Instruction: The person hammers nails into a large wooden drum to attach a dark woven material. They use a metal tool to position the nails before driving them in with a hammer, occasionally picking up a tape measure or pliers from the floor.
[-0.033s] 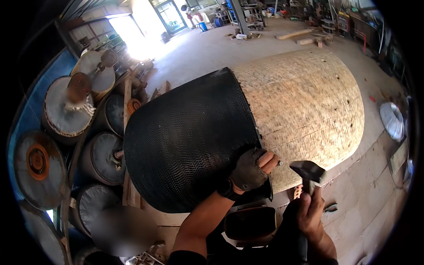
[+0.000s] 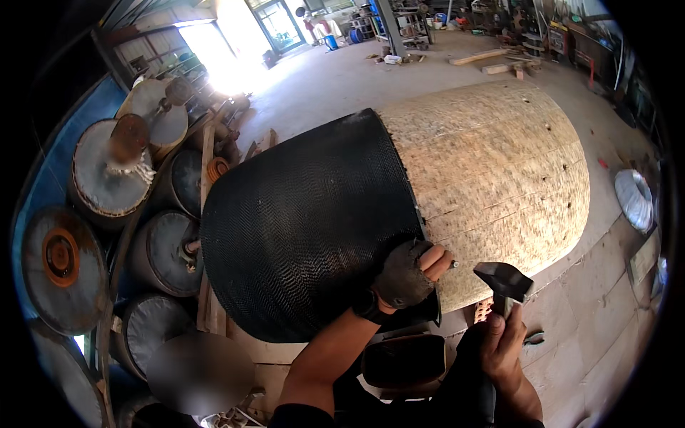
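A large wooden drum (image 2: 503, 160) lies on its side in front of me. Black ribbed rubber sheeting (image 2: 307, 214) wraps its left part, its edge running across the drum. My left hand (image 2: 410, 274), in a dark worn glove with bare fingertips, rests at that edge near the lower side. Its fingers are closed round a small metal rod (image 2: 454, 264), of which only the round end shows. To the right, my right hand (image 2: 503, 342) is bare and grips a hammer (image 2: 504, 280) by the handle. The hammer head is apart from the rod.
Several old rollers with round end plates (image 2: 64, 271) are stacked at the left, beside a wooden beam (image 2: 207, 157). A dark open container (image 2: 404, 362) sits below the drum. Pliers (image 2: 534, 337) and a white wrapped coil (image 2: 633, 200) lie on the floor at right. Timber (image 2: 478, 56) lies farther back.
The hammer head has shifted slightly right, away from the rod, and turned a little in my right hand. My left hand keeps its place on the drum.
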A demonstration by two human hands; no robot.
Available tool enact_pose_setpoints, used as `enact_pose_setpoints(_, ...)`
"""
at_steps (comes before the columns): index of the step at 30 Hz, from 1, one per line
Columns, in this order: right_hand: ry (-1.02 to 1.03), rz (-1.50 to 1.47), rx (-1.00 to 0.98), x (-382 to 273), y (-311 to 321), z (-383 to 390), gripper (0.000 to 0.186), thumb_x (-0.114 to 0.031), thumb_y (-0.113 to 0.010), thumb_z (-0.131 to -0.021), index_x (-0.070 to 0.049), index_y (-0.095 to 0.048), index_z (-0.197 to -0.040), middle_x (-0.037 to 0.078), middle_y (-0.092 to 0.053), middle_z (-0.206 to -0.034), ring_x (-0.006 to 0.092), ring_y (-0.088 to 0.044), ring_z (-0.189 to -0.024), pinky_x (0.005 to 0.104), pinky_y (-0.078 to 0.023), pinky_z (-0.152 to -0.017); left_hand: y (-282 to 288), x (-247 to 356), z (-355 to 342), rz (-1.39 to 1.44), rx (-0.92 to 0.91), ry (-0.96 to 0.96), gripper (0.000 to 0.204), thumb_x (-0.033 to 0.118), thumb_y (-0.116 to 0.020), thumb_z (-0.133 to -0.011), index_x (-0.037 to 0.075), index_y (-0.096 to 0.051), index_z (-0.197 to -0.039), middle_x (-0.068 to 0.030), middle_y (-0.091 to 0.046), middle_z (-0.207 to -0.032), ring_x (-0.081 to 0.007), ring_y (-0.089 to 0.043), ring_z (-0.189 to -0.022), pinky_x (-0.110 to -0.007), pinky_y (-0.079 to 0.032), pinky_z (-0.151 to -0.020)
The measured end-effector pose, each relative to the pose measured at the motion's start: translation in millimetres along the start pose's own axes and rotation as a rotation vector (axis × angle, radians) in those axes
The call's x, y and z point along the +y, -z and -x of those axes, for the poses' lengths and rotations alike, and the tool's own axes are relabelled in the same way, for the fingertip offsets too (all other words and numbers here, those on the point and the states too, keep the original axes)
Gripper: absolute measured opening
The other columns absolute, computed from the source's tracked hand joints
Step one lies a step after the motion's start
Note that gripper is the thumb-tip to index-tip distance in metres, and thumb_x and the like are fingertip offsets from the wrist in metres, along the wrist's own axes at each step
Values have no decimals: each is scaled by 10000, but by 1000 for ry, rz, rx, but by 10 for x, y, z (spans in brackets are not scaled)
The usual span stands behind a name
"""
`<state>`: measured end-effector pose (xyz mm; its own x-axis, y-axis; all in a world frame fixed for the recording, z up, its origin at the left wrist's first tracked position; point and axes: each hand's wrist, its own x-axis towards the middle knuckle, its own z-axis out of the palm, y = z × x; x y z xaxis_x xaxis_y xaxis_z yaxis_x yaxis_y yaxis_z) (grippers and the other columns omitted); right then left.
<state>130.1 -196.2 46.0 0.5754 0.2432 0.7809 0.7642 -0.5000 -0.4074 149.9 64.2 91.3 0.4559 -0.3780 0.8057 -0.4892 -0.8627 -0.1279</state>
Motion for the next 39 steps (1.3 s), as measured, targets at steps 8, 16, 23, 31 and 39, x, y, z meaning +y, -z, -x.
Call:
enact_pose_setpoints(8, -254, -287, -297, -28, 52, -85, 272, -132, -502, -1019, 97, -506, -1166, 305, -587, -746, 547, -574, -638, 581, -437, -575, 47, 4, -3, 8, 25, -11, 279, 63, -720, -744, 29, -720, -1021, -90, -652, -994, -252, -678, -809, -371, -554, -682)
enact_pose_setpoints(16, -267, -358, -182, -69, 111, -130, 311, -237, -479, -1076, 72, -514, -1086, 270, -563, -710, 403, -570, -602, 471, -430, -544, 28, 12, 40, 11, -29, 12, 262, 78, -716, -768, 24, -712, -1024, -87, -658, -1010, -254, -678, -798, -380, -555, -684)
enact_pose_setpoints(23, -299, -482, -205, -103, 244, -128, 300, -147, -470, -1059, 109, -558, -1186, 233, -669, -888, 305, -613, -639, 432, -477, -576, 57, 19, 27, -19, 34, -1, 243, 48, -735, -768, 38, -720, -1010, -94, -682, -964, -266, -685, -786, -393, -565, -667)
enact_pose_setpoints(31, -151, -296, -209, 23, 193, -98, 203, -77, -571, -1014, 103, -569, -1110, 175, -601, -747, 315, -535, -540, 421, -455, -517, 25, 4, -8, 25, 36, -15, 243, -27, -730, -751, 18, -725, -991, -115, -684, -958, -284, -688, -720, -391, -581, -617)
enact_pose_setpoints(39, -284, -283, -429, -15, 135, -252, 239, -48, -503, -1007, 97, -555, -1189, 193, -650, -809, 255, -609, -587, 390, -479, -521, 33, -14, 42, 34, -3, 6, 279, -39, -718, -723, 33, -720, -993, -102, -684, -942, -270, -690, -730, -383, -570, -611)
